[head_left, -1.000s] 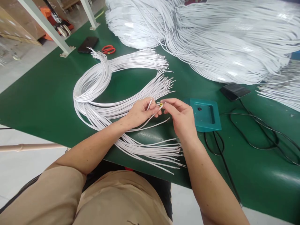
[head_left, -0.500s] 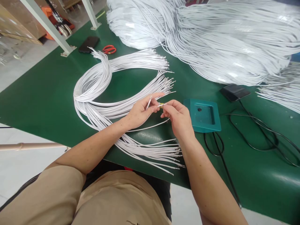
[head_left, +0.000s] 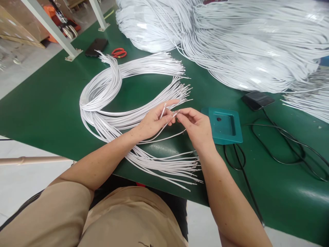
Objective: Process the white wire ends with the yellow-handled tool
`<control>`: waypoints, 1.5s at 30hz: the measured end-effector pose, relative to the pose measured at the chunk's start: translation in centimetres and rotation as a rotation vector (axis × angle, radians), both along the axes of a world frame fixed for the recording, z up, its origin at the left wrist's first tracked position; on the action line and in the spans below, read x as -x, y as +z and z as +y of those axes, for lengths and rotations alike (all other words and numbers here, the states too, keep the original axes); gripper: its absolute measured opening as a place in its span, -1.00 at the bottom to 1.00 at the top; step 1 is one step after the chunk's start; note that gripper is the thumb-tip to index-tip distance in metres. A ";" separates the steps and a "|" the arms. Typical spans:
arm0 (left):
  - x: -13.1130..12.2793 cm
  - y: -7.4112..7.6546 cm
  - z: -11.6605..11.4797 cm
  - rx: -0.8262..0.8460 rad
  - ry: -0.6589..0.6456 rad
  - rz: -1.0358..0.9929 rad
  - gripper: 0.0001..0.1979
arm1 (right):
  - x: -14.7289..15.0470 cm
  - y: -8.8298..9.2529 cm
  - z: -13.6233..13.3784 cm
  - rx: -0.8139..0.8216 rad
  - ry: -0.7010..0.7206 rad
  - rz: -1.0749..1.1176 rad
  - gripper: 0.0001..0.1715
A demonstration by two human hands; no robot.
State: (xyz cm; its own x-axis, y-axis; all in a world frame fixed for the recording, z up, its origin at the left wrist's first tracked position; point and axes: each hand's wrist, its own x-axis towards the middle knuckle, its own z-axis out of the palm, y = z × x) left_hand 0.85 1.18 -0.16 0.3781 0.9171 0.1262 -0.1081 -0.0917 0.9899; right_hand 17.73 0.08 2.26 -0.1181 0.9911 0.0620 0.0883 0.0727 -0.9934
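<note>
My left hand (head_left: 154,120) is closed on a thin white wire (head_left: 162,130), pinching it near its tip between thumb and fingers. Another short white wire end (head_left: 163,110) sticks up between the fingers of that hand. Facing it, my right hand (head_left: 197,127) pinches the bare-looking tip of the held wire with thumb and forefinger. What exactly lies between those fingertips is too small to make out. Beneath and left of my hands, a bundle of white wires (head_left: 94,94) curves over the green table (head_left: 46,106), its ends fanned out in several groups.
Large heaps of white wire (head_left: 246,44) cover the back of the table. A teal tray-like device (head_left: 223,141) sits right of my right hand, near a black box (head_left: 257,100) and black cables (head_left: 282,157). Red-handled scissors (head_left: 119,53) and a dark flat case (head_left: 96,47) lie at back left.
My right hand has turned slightly and its fingertips have shifted a little left along the wire tip. A small yellow bit seen between the hands earlier no longer shows.
</note>
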 end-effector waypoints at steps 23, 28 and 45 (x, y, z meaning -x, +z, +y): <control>0.0 0.1 -0.5 -0.209 0.099 0.250 -0.59 | 0.0 -0.2 0.2 0.168 0.013 0.211 -0.80; 0.0 0.3 -0.7 -0.316 0.123 0.347 -0.67 | -0.2 -0.2 0.3 0.267 0.009 0.258 -0.79; 0.0 0.5 -0.3 0.020 0.023 0.108 -0.64 | 0.1 -0.2 0.0 -0.033 0.003 -0.178 -0.81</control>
State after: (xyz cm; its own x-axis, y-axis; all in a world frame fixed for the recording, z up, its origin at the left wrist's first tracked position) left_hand 0.83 0.92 0.37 0.3671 0.9277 0.0678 0.0011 -0.0734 0.9973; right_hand 17.58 0.05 2.06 -0.1331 0.9885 0.0720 0.2621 0.1052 -0.9593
